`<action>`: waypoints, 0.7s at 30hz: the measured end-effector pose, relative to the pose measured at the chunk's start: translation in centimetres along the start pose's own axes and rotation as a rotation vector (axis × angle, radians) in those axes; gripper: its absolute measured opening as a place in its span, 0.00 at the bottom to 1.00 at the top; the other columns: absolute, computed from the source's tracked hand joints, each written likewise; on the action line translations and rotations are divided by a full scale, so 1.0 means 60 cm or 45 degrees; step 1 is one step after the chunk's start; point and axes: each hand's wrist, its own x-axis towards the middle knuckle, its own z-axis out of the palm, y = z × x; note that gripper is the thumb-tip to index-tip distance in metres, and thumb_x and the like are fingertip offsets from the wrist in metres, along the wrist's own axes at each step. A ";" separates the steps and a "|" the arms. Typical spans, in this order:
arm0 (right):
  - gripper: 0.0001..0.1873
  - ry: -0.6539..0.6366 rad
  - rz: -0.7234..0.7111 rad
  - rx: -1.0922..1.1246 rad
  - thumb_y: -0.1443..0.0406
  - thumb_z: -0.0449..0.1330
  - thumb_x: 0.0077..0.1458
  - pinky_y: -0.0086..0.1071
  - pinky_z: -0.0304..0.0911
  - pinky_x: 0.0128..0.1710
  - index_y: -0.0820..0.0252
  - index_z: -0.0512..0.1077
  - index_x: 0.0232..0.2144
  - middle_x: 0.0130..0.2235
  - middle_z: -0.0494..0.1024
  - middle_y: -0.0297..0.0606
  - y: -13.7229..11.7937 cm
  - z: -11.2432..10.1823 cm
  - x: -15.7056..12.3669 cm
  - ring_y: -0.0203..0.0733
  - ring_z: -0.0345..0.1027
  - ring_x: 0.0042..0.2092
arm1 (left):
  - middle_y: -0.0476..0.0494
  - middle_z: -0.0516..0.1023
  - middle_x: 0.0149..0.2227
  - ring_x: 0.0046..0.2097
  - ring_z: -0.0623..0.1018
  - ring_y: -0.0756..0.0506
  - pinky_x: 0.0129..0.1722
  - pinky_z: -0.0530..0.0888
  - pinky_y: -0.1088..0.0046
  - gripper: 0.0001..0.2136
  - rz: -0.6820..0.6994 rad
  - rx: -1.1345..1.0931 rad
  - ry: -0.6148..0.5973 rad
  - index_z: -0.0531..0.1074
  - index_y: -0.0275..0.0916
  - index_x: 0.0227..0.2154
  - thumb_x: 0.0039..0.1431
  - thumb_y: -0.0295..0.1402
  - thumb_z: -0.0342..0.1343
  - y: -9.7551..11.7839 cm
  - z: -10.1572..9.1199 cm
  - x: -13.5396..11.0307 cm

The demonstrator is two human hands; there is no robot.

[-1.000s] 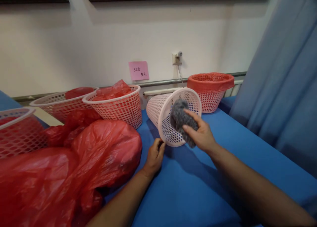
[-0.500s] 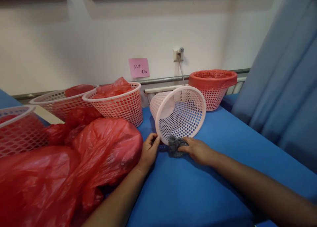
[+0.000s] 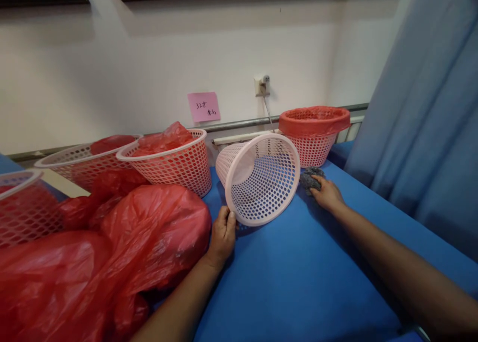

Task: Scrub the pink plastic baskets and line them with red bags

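A pale pink perforated plastic basket (image 3: 242,170) lies on its side on the blue surface, its round mouth turned towards me. My left hand (image 3: 223,236) grips the lower left of its rim, thumb in front and the other fingers partly hidden behind. Beside the basket's right edge, my right hand (image 3: 327,192) is closed on a dark grey cloth (image 3: 311,179). The cloth is bunched up and close to the rim; whether it touches the rim I cannot tell.
Red plastic bags (image 3: 157,232) heap up on the left. Behind them stand a basket with red plastic inside (image 3: 175,165) and others like it. A red-lined basket (image 3: 313,145) stands at the back right, near the blue curtain (image 3: 414,133). A wall socket (image 3: 262,86) holds a plug.
My right hand has carried the cloth from the bottom of the rim up to the right, outside the basket. My left hand still holds the rim. The view has shifted slightly.
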 end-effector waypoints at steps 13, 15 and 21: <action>0.30 0.296 -0.438 0.465 0.67 0.64 0.48 0.47 0.65 0.60 0.58 0.73 0.56 0.53 0.77 0.43 -0.240 -0.004 0.115 0.50 0.72 0.54 | 0.53 0.63 0.27 0.28 0.65 0.48 0.29 0.66 0.73 0.12 0.120 0.104 -0.033 0.64 0.41 0.30 0.69 0.40 0.45 0.009 -0.001 0.004; 0.29 0.235 -0.717 0.358 0.69 0.62 0.51 0.48 0.66 0.58 0.54 0.73 0.57 0.52 0.75 0.42 -0.292 -0.006 0.086 0.50 0.71 0.53 | 0.52 0.65 0.27 0.29 0.67 0.48 0.30 0.67 0.73 0.12 0.132 0.101 -0.034 0.65 0.40 0.31 0.69 0.40 0.45 0.011 -0.002 0.005; 0.24 -0.323 -1.408 0.016 0.70 0.58 0.58 0.39 0.70 0.49 0.49 0.73 0.56 0.54 0.71 0.42 -0.355 0.023 -0.082 0.47 0.69 0.51 | 0.47 0.72 0.30 0.34 0.73 0.45 0.36 0.73 0.68 0.12 0.145 0.079 0.009 0.70 0.40 0.34 0.68 0.40 0.48 -0.007 -0.003 0.003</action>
